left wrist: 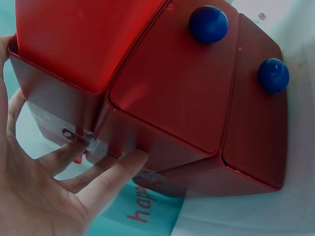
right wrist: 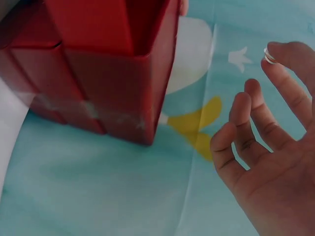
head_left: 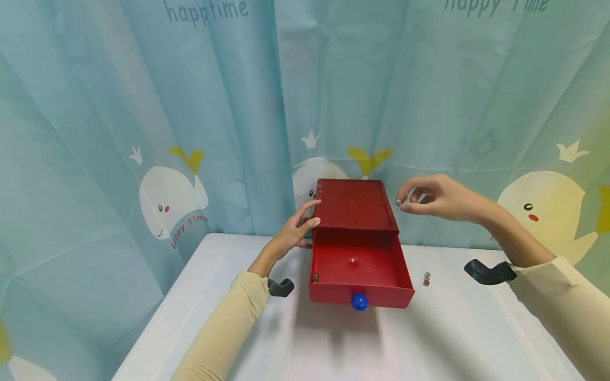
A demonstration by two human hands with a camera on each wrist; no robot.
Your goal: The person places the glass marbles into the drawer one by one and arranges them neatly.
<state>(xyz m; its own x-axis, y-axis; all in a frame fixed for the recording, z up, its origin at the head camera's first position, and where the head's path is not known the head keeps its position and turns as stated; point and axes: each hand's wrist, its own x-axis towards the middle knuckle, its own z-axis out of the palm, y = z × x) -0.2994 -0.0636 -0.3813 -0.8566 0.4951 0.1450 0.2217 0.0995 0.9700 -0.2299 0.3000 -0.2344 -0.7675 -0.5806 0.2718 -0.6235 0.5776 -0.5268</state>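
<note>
A red drawer cabinet [head_left: 355, 203] stands on the table, its top drawer [head_left: 360, 295] pulled out. My left hand [head_left: 293, 230] rests against the cabinet's left side, with spread fingers touching the wall [left wrist: 64, 98] in the left wrist view. Up to the right of the cabinet, my right hand [head_left: 440, 198] pinches a small marble [head_left: 399, 202] between thumb and index finger. The right wrist view shows the marble [right wrist: 269, 56] at the fingertips, mostly covered, while the other fingers are loosely bent. Small brownish pieces [head_left: 315, 277] lie in the drawer's front left corner.
Several small marbles [head_left: 426, 279] lie on the white table [head_left: 457, 317] right of the drawer. Blue knobs [left wrist: 208, 24] stick out from the drawer fronts. A pale blue curtain [head_left: 229, 106] printed with whales hangs close behind the cabinet.
</note>
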